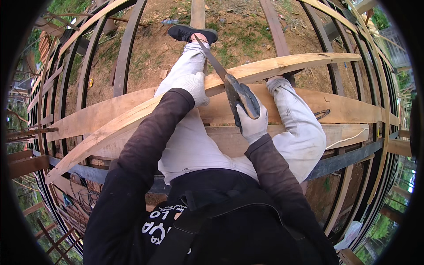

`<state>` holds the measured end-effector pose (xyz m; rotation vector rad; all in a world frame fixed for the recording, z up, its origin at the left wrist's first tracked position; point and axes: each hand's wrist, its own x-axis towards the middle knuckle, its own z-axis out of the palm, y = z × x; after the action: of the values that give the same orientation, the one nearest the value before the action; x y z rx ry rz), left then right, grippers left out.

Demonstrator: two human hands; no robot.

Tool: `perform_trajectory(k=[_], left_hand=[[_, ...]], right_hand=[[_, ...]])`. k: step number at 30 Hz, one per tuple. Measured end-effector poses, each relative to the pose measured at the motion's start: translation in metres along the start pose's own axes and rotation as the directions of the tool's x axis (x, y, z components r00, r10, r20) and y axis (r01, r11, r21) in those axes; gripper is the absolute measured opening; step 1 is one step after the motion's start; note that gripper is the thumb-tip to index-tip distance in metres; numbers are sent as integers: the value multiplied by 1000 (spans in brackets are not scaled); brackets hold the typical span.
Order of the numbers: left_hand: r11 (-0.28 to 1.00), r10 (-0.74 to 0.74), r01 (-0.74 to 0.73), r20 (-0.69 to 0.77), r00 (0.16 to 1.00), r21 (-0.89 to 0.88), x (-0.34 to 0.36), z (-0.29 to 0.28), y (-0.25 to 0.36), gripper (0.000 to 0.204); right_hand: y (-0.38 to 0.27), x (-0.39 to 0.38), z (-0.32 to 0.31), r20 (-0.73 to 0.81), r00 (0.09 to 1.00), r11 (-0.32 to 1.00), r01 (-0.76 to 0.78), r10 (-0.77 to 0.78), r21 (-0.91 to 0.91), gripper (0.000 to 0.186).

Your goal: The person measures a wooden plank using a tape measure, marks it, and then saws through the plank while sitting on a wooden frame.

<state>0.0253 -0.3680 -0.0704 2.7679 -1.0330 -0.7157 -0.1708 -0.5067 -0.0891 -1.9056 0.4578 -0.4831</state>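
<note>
A long pale timber beam lies slantwise across my legs, from the lower left to the upper right. My left hand, in a white knit glove, is closed over this beam near its middle. In my gloved right hand is a hand saw, its dark, worn handle wrapped by my fingers. The saw's narrow grey blade points up and left, crossing the beam's far side just right of my left hand. Whether its teeth touch the wood cannot be made out.
Wide planks run beneath my legs over dark joists, with gaps down to bare soil. My black shoe rests near a joist. A black metal fitting lies right of my knee. Coiled wire sits lower left.
</note>
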Motion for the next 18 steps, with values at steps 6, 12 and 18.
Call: perform_trajectory(k=[6,12,18], left_hand=[[999,-48,50,146,988,-7,-15,-27,2,64],[1000,-17,18,60,998,-9,-9,1,-9,56],[991,136,-136,21,990,8,21,9,-44,54]], right_hand=[[-5,-160,-93,103,982,983,-150,161,-104,61],[-12,-64,-38,81,997,999,-3,-1,43,54],[-11,-61,-34,69,997,988,-54,44,145,60]])
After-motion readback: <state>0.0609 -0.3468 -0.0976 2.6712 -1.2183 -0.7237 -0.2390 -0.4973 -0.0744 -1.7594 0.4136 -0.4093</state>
